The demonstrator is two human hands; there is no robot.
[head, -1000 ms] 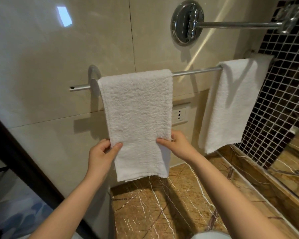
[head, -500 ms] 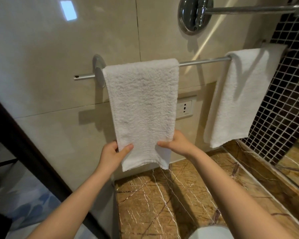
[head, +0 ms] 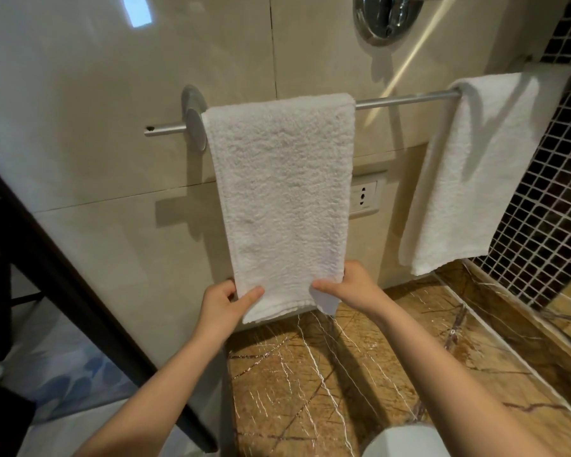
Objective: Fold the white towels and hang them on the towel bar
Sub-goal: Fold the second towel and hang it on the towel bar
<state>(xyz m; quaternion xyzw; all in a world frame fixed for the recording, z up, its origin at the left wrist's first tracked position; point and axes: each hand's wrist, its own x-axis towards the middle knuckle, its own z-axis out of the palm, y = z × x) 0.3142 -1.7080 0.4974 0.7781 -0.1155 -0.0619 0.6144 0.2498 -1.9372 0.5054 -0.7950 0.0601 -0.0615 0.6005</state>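
Observation:
A folded white towel (head: 284,192) hangs over the left part of the chrome towel bar (head: 402,101). My left hand (head: 226,308) pinches its lower left corner, thumb on the front. My right hand (head: 350,290) pinches the lower right corner, fingers behind the cloth. A second folded white towel (head: 472,173) hangs at the bar's right end, touched by neither hand.
The bar is fixed to a beige tiled wall with a socket (head: 363,197) behind the towel. A round chrome mount (head: 384,18) sits above. Dark mosaic tile (head: 554,192) fills the right. A brown marble counter (head: 343,374) lies below, with a white rounded object (head: 406,441) at the bottom edge.
Both hands have slid down the near towel from about mid-height to its bottom corners. The view has tilted down, so the bar sits higher in the frame.

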